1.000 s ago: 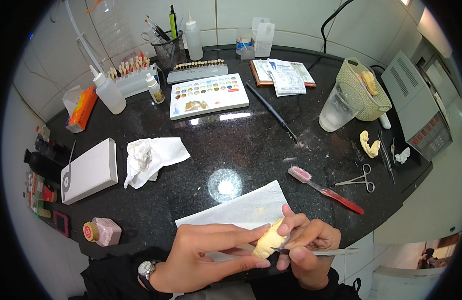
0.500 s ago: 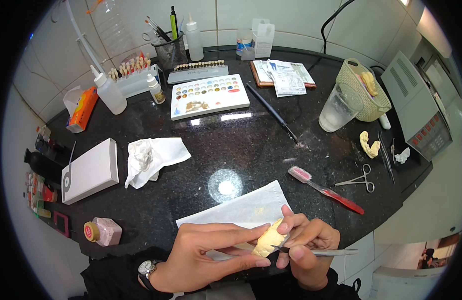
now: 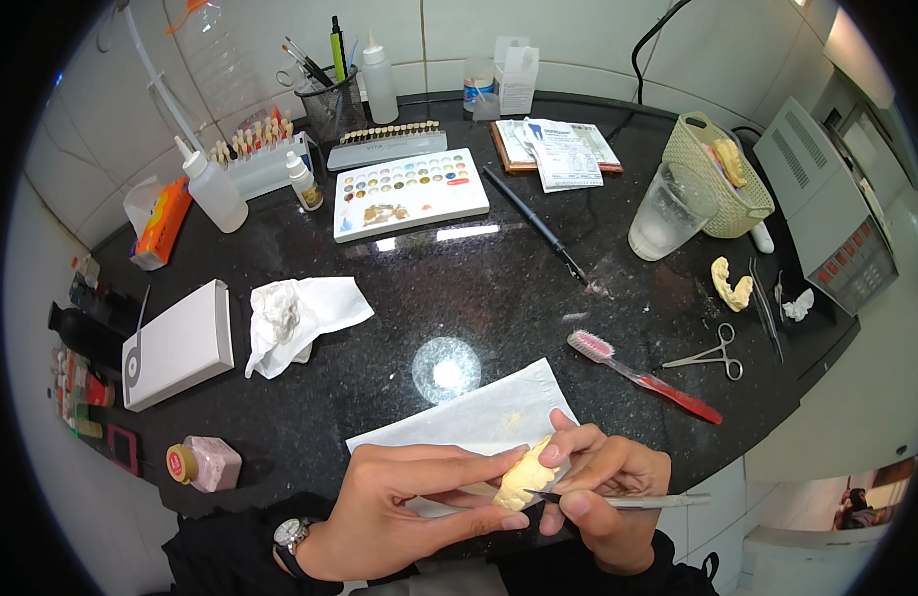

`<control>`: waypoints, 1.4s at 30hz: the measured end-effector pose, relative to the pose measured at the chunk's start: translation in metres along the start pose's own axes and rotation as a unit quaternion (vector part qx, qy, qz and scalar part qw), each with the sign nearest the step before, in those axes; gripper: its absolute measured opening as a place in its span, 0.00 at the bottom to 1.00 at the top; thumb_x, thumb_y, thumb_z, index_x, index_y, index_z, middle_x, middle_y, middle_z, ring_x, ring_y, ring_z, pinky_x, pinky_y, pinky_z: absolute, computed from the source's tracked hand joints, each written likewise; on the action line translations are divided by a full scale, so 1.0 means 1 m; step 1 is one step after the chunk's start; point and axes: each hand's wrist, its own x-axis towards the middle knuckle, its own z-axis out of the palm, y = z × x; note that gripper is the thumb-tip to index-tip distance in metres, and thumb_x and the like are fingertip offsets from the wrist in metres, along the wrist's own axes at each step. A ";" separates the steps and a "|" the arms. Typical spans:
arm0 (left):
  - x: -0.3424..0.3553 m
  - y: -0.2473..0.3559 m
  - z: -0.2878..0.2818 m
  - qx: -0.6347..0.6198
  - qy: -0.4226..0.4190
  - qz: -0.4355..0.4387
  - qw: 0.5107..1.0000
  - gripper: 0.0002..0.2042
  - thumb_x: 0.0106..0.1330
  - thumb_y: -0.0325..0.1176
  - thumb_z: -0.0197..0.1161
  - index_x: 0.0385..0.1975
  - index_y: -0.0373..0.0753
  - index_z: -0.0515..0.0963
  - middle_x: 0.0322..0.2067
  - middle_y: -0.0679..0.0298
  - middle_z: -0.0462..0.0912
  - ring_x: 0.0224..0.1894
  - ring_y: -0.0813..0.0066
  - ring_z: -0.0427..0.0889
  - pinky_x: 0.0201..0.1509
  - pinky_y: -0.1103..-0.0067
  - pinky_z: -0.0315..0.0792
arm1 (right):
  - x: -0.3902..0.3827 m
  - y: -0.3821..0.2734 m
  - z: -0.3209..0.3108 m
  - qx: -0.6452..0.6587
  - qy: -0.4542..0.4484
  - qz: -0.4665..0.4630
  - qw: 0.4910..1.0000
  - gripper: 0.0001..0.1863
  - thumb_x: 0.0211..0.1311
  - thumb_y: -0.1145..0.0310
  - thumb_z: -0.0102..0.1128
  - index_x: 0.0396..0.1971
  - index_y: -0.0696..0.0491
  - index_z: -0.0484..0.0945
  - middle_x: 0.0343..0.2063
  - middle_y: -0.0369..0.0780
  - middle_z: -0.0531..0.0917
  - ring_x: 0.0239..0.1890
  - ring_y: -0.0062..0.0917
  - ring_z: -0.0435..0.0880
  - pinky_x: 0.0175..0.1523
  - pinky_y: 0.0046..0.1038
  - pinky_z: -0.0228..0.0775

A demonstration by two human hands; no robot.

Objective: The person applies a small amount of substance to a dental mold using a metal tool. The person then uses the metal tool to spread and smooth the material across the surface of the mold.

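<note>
My left hand pinches a pale yellow dental cast between thumb and fingers, above a white paper sheet at the lower middle. My right hand grips a slim metal blade tool, its pointed tip touching the cast's lower part, while a finger of this hand also presses on the cast's upper end. A pink-bristled, red-handled brush lies beyond my right hand, beside a metal clamp.
A white palette, dropper bottles, crumpled tissue and white case occupy the dark counter. Rightward are a plastic cup, basket, second cast, tweezers and a grey machine.
Both hands, the cast and the blade tool have shifted slightly left in the picture. The counter items also appear slightly shifted, as if the view moved a little. The grips look the same.
</note>
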 end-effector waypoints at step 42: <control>0.000 0.004 -0.001 0.029 -0.001 0.006 1.000 0.19 0.50 0.27 0.71 0.45 0.34 0.78 0.33 0.56 0.84 0.35 0.74 0.83 0.38 0.81 0.79 | -0.002 0.000 0.003 0.038 0.015 -0.003 0.999 0.09 0.48 0.71 0.63 0.20 0.58 0.73 0.19 0.47 0.80 0.35 0.23 0.80 0.70 0.38 0.41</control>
